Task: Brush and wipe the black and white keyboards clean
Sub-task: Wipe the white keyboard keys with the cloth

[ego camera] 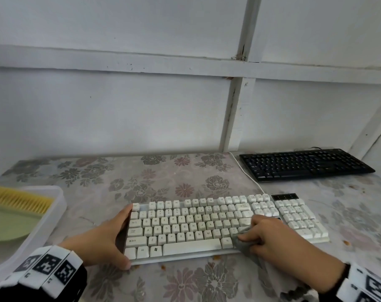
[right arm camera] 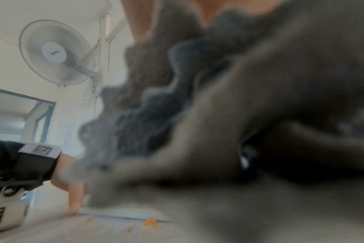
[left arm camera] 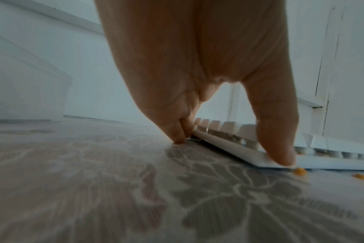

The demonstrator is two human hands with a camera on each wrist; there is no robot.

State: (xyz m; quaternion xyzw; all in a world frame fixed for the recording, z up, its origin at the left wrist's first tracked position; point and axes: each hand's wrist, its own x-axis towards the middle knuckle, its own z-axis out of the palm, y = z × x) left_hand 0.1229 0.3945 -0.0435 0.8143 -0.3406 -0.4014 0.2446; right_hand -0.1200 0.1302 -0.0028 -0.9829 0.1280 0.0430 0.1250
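The white keyboard [ego camera: 207, 225] lies near the table's front edge. My left hand [ego camera: 111, 238] holds its left end, thumb at the front corner and fingers along the side; the left wrist view shows the thumb [left arm camera: 278, 139] on the white keyboard [left arm camera: 229, 144] frame. My right hand [ego camera: 270, 234] grips a bunched grey cloth [ego camera: 241, 240] and presses it on the keys right of the space bar. The grey cloth [right arm camera: 229, 115] fills the right wrist view, blurred. The black keyboard [ego camera: 305, 164] sits at the back right, untouched.
A clear plastic tray [ego camera: 54, 216] at the left holds a green dustpan [ego camera: 8, 223] and a yellow-bristled brush [ego camera: 19, 199]. Orange crumbs [left arm camera: 299, 171] lie on the floral tablecloth [ego camera: 163, 175] by the keyboard's front edge. A white wall stands behind; a wall fan [right arm camera: 54, 52] hangs above.
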